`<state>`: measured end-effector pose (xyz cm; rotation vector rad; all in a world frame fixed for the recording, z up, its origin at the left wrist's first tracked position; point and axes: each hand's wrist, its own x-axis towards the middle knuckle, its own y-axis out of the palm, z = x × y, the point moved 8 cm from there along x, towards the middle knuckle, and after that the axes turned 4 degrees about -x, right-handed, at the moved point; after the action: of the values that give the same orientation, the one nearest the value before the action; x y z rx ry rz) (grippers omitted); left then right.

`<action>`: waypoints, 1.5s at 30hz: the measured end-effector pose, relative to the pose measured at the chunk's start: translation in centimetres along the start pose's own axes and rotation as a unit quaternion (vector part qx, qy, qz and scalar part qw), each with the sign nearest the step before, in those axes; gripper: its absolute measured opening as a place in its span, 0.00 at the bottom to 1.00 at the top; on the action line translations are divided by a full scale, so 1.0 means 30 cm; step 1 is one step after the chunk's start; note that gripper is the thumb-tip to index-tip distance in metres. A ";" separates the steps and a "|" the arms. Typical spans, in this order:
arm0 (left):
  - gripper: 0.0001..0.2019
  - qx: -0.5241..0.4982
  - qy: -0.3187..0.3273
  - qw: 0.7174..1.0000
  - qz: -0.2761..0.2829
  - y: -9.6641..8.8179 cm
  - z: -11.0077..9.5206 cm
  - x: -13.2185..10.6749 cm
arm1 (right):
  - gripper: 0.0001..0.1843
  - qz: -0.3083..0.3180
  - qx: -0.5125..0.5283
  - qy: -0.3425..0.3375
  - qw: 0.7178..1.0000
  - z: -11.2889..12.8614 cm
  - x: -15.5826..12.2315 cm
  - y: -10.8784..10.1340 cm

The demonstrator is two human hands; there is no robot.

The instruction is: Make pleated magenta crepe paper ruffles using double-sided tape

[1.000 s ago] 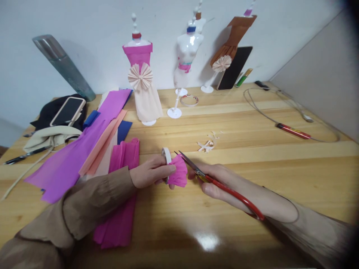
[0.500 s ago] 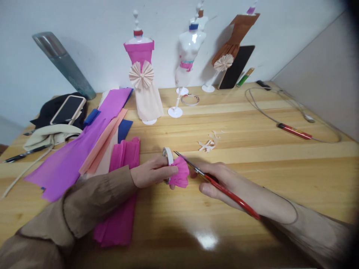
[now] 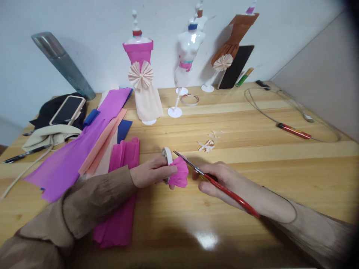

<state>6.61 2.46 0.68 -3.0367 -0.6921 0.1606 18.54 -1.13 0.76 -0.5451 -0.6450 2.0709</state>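
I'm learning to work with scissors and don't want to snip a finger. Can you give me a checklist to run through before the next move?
1. Left hand has the pink paper: ok, pinched, with its ruffled edge free.
2. Right hand has the scissors: ok.
3. Blades open: not ok, they look shut or nearly so.
4. Left thumb safely away from the blades: cannot tell; they look close, and one view hides the depth.
5. Tape roll out of the way: not ok, it is at the left hand's fingers, beside the paper.
6. Pale scraps apart from both hands: ok, they lie farther back on the table.
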 end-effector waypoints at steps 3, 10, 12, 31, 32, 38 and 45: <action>0.27 -0.007 -0.009 1.000 -0.024 -0.011 0.005 -0.001 | 0.23 -0.001 0.028 -0.004 1.000 -0.009 -0.001 0.005; 0.26 -0.030 -0.009 0.999 -0.033 -0.013 -0.005 -0.003 | 0.23 -0.034 0.083 -0.026 0.996 0.009 0.003 -0.022; 0.26 -0.024 -0.009 0.999 -0.036 -0.015 -0.004 -0.004 | 0.24 -0.028 0.082 -0.025 0.996 0.018 0.003 -0.026; 0.27 0.002 0.006 1.000 0.021 0.015 -0.011 0.007 | 0.29 -0.006 -0.001 -0.052 0.999 0.035 0.006 -0.018; 0.27 0.000 0.006 1.000 0.019 0.014 -0.012 0.006 | 0.27 -0.009 -0.002 -0.047 0.999 0.028 0.005 -0.017; 0.26 -0.022 -0.005 1.000 0.002 0.002 0.016 0.002 | 0.21 -0.063 0.072 -0.009 0.995 -0.023 0.005 -0.024; 0.26 -0.225 -0.011 0.970 -0.093 -0.046 0.078 0.013 | 0.24 -0.070 0.275 0.063 0.957 -0.059 -0.005 -0.017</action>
<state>6.13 3.88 -1.62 -3.3622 -1.1549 0.0338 19.99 -0.59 -0.26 -0.2927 -0.0176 1.9477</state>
